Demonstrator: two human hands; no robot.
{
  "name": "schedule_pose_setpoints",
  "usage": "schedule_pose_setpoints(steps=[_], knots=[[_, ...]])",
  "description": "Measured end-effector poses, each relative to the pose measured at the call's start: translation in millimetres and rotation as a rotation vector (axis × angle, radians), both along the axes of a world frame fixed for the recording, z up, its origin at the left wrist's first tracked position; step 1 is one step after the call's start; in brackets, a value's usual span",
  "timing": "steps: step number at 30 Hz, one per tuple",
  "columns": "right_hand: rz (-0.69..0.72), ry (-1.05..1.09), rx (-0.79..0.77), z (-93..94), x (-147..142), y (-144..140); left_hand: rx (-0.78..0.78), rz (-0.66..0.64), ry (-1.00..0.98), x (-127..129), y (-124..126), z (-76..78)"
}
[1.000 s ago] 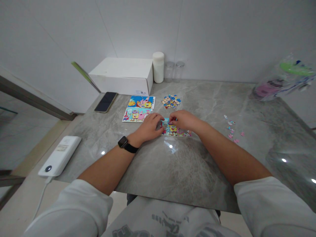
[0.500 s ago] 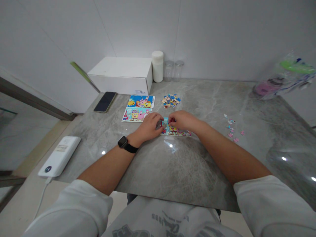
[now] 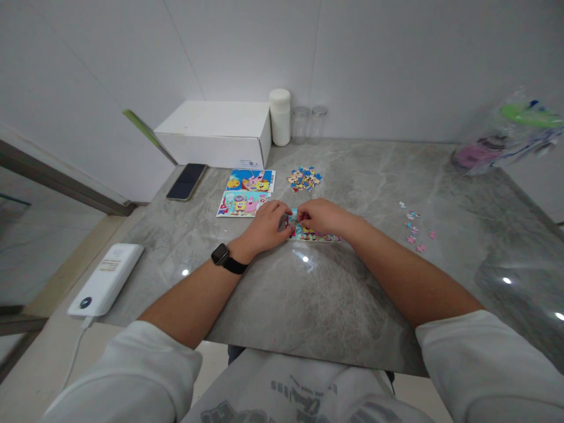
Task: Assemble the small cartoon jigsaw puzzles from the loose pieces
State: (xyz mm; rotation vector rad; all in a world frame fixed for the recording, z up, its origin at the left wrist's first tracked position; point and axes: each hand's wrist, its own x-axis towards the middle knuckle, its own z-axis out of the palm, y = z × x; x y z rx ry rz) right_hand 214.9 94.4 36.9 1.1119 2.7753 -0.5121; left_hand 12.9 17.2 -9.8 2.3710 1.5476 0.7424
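A small, brightly coloured cartoon jigsaw puzzle [image 3: 319,238] lies flat on the table between my hands, partly covered by them. My left hand [image 3: 270,224] grips its left end, with thumb and fingers curved around that edge. Over the puzzle's upper left part, my right hand [image 3: 324,215] has its fingertips pinched together. Whatever is in that pinch is hidden. Just beyond the hands is a heap of loose puzzle pieces [image 3: 304,178]. A picture sheet [image 3: 244,203] with the same kind of cartoon figures lies behind my left hand, below a blue cartoon picture [image 3: 251,180].
Several pink and pale pieces [image 3: 411,229] are scattered to the right. A phone [image 3: 187,181], a white box [image 3: 214,135], a white bottle [image 3: 280,117] and two glass jars [image 3: 309,126] stand or lie behind. A power bank [image 3: 106,279] is at left, a plastic bag [image 3: 506,141] far right.
My right hand has shifted slightly left over the puzzle, its fingers still pinched. The left hand stays at the puzzle's left end.
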Motion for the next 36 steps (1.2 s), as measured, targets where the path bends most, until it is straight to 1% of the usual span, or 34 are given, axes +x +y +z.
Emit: schedule_pose_setpoints(steps=[5,11,25,33,36], knots=[[-0.002,0.004,-0.007,-3.3,-1,0,0.010,0.032,0.015,7,-2,0.2],[-0.028,-0.010,-0.002,-2.9,-2,1,0.000,0.058,0.025,11,-3,0.9],[-0.012,-0.001,0.004,-1.0,-2,-1,-0.016,0.059,0.009,13,-3,0.1],[-0.016,-0.011,-0.022,0.5,-3,-2,-0.020,0.053,0.012,12,-3,0.1],[-0.032,-0.034,-0.056,3.1,-4,-3,-0.016,0.054,0.021,12,-3,-0.3]])
